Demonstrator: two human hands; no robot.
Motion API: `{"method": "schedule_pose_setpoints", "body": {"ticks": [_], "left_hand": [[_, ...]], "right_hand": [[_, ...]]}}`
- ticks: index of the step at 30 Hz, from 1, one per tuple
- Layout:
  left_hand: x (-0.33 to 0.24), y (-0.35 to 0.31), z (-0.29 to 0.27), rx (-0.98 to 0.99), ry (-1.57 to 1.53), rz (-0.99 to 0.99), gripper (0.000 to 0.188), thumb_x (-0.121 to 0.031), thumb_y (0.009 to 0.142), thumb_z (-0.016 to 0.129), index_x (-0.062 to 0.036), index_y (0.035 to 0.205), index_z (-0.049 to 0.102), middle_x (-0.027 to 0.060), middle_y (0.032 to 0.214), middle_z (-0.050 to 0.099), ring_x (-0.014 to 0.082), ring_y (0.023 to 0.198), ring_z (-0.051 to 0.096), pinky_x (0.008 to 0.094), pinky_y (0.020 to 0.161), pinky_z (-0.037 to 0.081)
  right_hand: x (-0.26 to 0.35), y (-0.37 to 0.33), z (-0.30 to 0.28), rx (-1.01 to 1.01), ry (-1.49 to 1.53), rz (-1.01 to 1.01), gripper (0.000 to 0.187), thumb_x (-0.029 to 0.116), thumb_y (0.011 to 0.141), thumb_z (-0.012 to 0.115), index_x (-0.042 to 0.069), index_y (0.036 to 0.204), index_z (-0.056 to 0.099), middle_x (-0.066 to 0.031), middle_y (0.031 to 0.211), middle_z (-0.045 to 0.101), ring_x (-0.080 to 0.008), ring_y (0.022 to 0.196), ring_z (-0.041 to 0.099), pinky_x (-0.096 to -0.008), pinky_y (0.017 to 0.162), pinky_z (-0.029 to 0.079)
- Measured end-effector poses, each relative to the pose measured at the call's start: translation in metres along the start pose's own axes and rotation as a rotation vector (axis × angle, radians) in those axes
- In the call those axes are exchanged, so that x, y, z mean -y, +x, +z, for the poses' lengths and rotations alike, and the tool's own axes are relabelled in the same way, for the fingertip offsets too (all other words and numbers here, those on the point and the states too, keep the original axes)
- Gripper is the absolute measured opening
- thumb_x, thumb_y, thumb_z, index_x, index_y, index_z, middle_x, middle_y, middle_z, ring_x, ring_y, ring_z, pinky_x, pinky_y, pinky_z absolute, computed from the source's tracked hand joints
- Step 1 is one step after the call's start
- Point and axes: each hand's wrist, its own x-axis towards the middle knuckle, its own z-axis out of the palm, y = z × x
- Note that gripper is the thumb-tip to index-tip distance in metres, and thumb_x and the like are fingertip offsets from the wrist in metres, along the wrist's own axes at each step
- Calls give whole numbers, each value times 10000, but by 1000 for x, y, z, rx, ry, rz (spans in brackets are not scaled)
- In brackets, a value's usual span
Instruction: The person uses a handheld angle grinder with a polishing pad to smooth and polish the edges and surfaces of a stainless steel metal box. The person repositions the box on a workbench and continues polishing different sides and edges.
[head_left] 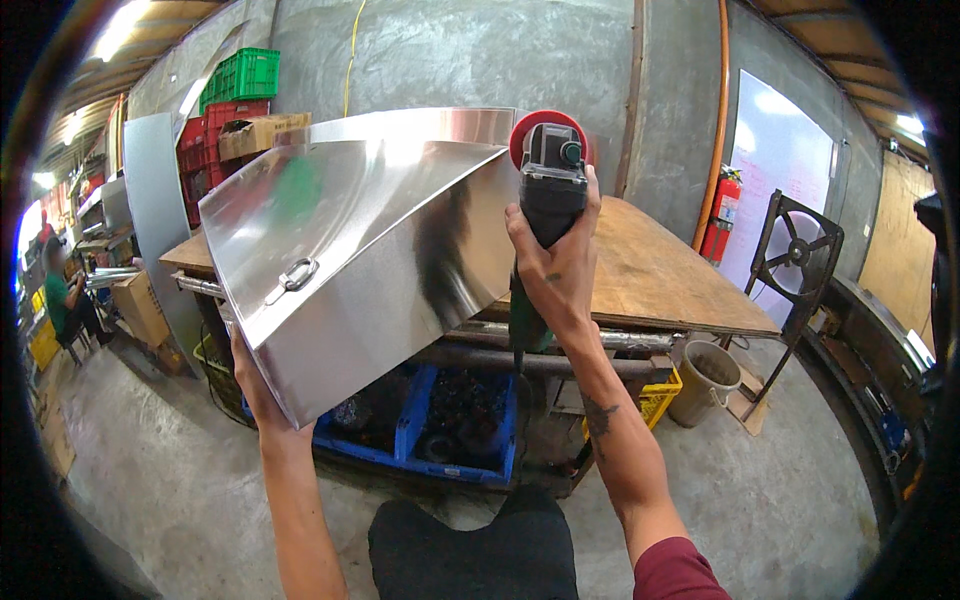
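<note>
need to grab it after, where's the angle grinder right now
In the head view the angle grinder is right of centre, gripped upright in the right hand, its red disc against the right edge of the steel cover.

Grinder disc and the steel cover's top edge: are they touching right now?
Cannot tell. In the head view the red disc sits right at the stainless cover corner, but the grinder body in the right hand hides the meeting point.

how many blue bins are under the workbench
2: both blue bins sit side by side on the floor under the wooden table, one left, one right. Others may be hidden behind.
</note>
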Motion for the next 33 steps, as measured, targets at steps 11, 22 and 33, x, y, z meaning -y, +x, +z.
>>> {"method": "schedule_pose_setpoints", "body": {"ticks": [11, 22, 33], "left_hand": [[-6, -7, 10, -10, -17, -29, 580, -553, 1168, 506, -94, 1499, 631, 95, 1368, 716, 247, 1192, 712, 391, 987, 602], [-6, -10, 13, -54, -20, -57, 616, -575, 1175, 478, -95, 1538, 612, 103, 1417, 697, 253, 1228, 696, 389, 1010, 586], [-5, -11, 10, -63, -54, -64, 613, -571, 1167, 499, -97, 1541, 605, 108, 1417, 696, 258, 1231, 698, 400, 1021, 588]], "right_hand": [[-2, 0, 4, 21, 34, 8, 1044, 306, 1015, 818, 22, 1741, 124, -310, 1202, 730, -441, 1010, 780, -522, 887, 618], [3, -4, 3, 33, 24, 32, 1018, 233, 1012, 839, 25, 1740, 159, -227, 1272, 688, -269, 1039, 731, -411, 908, 619], [10, -12, 2, 60, 45, -2, 1003, 215, 1012, 832, 14, 1736, 167, -225, 1295, 678, -277, 1094, 718, -405, 960, 600]]}}
